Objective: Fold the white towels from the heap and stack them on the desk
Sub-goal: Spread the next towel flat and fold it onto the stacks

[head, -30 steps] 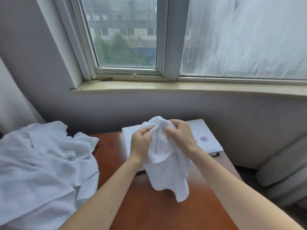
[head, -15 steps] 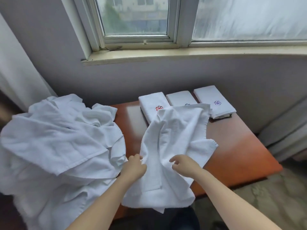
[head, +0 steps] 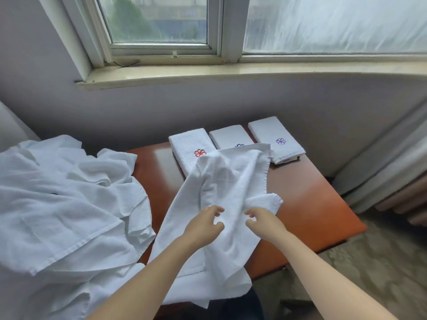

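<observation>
Both hands, the left hand (head: 204,224) and the right hand (head: 261,221), are held with fingers loosely spread over a crumpled white towel (head: 228,195) that is draped across the desk (head: 309,204), nothing being pinched yet. For a clean fold, the rumpled cloth should be flattened and its corners found first, one curled corner lying just right of the right hand. Beyond the hands, three folded towels (head: 272,135) are partly covered, and the heap (head: 64,204) left of the left hand is cut off.

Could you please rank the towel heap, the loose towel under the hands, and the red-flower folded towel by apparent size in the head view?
1. Towel heap
2. Loose towel
3. Red-flower folded towel, though it lies farther away.
</observation>
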A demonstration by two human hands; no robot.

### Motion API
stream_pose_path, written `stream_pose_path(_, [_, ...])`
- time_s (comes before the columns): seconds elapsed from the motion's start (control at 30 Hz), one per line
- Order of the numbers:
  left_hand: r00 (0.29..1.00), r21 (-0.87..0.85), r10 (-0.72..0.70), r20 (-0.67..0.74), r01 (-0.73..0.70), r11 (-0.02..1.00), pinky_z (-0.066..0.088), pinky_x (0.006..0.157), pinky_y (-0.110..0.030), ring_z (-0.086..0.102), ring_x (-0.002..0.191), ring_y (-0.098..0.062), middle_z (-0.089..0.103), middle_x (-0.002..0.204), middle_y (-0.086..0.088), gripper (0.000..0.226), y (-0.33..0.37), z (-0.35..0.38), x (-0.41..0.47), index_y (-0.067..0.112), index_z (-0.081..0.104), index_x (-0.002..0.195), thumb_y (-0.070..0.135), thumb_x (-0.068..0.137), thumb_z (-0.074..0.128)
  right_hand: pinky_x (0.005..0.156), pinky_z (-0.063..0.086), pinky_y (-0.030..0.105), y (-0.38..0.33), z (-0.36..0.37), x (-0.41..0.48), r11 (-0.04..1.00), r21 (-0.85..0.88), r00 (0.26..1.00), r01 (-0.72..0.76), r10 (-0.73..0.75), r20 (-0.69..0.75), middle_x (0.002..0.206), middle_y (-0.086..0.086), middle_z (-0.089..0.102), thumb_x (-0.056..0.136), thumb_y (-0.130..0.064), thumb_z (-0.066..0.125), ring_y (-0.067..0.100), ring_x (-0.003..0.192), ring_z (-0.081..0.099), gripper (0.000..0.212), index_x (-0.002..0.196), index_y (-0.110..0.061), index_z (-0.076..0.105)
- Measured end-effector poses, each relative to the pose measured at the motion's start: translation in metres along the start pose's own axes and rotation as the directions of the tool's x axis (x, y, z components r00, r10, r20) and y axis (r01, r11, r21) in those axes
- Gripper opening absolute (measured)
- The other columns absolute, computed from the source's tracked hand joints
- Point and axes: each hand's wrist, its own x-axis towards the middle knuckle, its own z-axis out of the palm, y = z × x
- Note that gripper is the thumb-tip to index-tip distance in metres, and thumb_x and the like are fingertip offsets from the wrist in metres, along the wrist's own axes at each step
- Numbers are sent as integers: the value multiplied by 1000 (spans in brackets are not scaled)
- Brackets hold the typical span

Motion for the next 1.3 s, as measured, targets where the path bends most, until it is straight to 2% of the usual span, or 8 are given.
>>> stream_pose_path(0.23, [996,-11,11,85,-10,1000,39,95,-18,48,119,2,51,136,18,47,32,34,59,36,50,135,25,89,53,105,40,39,38,-33,57,992,-123,997,30,-22,70,153,0,37,91,-25,51,22,139,37,64,151,-25,30])
stream_pose_path(0.4, [995,27,-80,59,79,997,41,105,-30,45,129,-5,49,140,14,47,41,53,96,33,54,134,20,89,55,119,16,51,55,-46,100,944,-255,955,210,-143,258,160,8,23,90,-29,48,30,148,18,71,155,-27,20])
stream_pose_path(0.5, [990,70,-135,-36,137,988,46,97,-33,50,121,-9,53,130,10,43,44,62,108,33,55,131,22,90,53,120,11,50,62,-51,112,868,-348,922,355,-263,285,152,2,35,91,-36,47,24,144,25,69,154,-25,22])
stream_pose_path(0.6, [982,114,-172,-78,180,977,48,88,-32,53,114,-13,54,118,7,43,55,73,116,34,55,131,22,90,52,118,13,50,77,-61,115,817,-419,907,396,-278,315,140,0,45,91,-40,43,25,137,33,52,141,-25,45])
stream_pose_path(0.83, [978,164,-206,-21,206,965,44,79,-28,58,105,-14,58,115,9,40,105,108,144,36,58,124,21,89,47,119,9,53,136,-103,104,836,-452,930,312,-170,326,125,-1,53,95,-26,38,22,129,38,34,122,-28,59])
stream_pose_path(1.07, [970,264,-206,131,166,950,47,86,-28,59,109,-18,61,120,6,35,134,137,158,31,59,121,23,90,44,119,13,51,179,-146,98,793,-600,976,105,34,216,115,1,63,97,-25,38,25,116,50,31,108,-26,67])
stream_pose_path(1.17, [958,255,-198,208,143,956,40,75,-25,57,99,-13,60,119,9,34,139,146,158,33,59,121,25,92,43,109,29,43,191,-155,97,769,-638,979,17,116,166,94,0,60,94,-25,42,24,96,55,19,81,-21,55])
stream_pose_path(1.3, [966,233,-192,172,150,961,36,67,-24,52,90,-8,58,114,14,34,136,145,158,35,59,118,24,90,43,74,33,31,186,-157,101,799,-601,998,28,11,62,88,-1,60,92,-33,48,26,90,55,20,92,-20,64])
